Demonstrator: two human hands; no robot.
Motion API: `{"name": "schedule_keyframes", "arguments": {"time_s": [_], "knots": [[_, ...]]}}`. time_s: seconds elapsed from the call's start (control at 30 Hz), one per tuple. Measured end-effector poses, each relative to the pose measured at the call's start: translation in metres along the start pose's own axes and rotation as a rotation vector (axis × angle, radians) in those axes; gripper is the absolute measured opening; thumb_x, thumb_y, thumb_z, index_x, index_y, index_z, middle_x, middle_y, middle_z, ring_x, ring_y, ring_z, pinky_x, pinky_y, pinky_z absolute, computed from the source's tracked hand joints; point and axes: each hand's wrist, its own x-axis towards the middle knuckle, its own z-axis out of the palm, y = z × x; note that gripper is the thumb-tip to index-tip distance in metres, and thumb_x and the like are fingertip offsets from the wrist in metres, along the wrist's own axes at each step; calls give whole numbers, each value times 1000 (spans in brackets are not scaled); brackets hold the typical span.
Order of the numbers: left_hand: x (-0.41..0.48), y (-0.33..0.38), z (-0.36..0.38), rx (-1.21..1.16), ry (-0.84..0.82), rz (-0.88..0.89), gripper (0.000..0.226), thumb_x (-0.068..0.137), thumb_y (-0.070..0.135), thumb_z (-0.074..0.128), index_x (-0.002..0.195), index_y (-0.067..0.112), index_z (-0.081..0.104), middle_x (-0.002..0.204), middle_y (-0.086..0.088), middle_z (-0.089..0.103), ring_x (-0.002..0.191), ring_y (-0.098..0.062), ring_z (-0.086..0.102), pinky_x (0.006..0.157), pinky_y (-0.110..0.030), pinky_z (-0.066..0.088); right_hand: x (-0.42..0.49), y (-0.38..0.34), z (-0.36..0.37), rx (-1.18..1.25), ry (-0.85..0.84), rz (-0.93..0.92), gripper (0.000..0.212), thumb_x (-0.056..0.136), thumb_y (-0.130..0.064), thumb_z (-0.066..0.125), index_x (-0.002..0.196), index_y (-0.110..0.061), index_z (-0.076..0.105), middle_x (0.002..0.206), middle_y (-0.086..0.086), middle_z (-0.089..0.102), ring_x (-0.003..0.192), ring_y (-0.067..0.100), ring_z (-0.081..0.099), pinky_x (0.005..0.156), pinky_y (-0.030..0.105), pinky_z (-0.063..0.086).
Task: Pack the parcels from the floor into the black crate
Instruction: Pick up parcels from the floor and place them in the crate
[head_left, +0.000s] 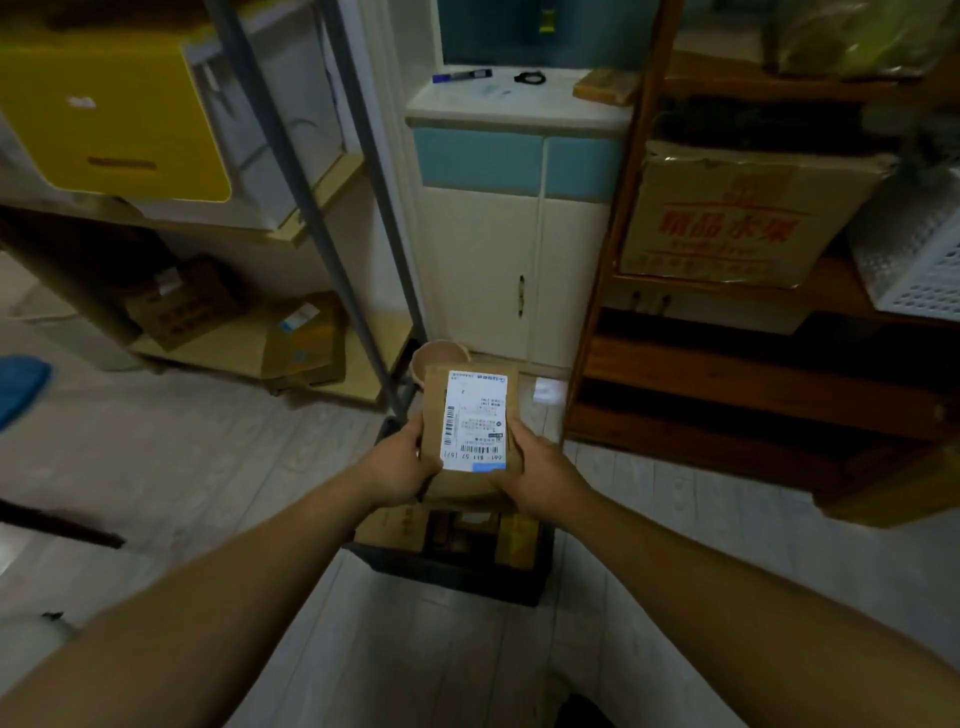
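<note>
parcel (485, 483): brown card — white label with black barcodes
crate (457, 571): black
bin (104, 104): yellow
cupboard (483, 161): cream — pale blue band

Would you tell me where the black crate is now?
In the head view, the black crate sits on the floor at lower centre, below the labelled parcel gripped by left hand and right hand.
</note>
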Motion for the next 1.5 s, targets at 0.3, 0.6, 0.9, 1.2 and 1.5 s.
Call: {"name": "schedule_keyframes", "arguments": {"time_s": [0.3,0.6,0.9,1.2,1.5], "knots": [[86,-95,1,181,-94,108,57,93,20,52,144,27,26,140,-4,47,124,-23,51,90,-30,48,64,30,98,52,86,172,64,90,-36,56,140,-55,21,139,1,49,124,24,51,100,43,48],[202,-262,98,459,-175,134,63,95,41,45,148,21,17,152,-6,31,138,-26,32,114,-40,29,132,169,232,15,149,252,69,90,-23,56,142,-50,21,140,3,46,123,24,51,100,39,48],[292,-348,187,580,-225,195,62,91,20,56,145,10,27,146,-12,38,134,-26,38,109,-29,29,200,297,322,-52,182,274,69,90,-21,54,147,-44,22,135,9,49,120,28,53,99,36,46],[324,-387,217,903,-144,404,39,86,37,54,120,16,53,126,-7,43,115,-23,35,95,-35,33,220,337,356,-112,91,297,66,90,-14,54,147,-33,27,137,4,54,121,24,53,101,36,46],[345,-422,187,781,87,237,70,93,57,34,150,30,4,160,-5,-4,146,-32,0,115,-54,6,233,342,364,-172,27,309,67,89,-12,57,147,-28,28,145,8,41,127,27,48,103,34,43]]}}
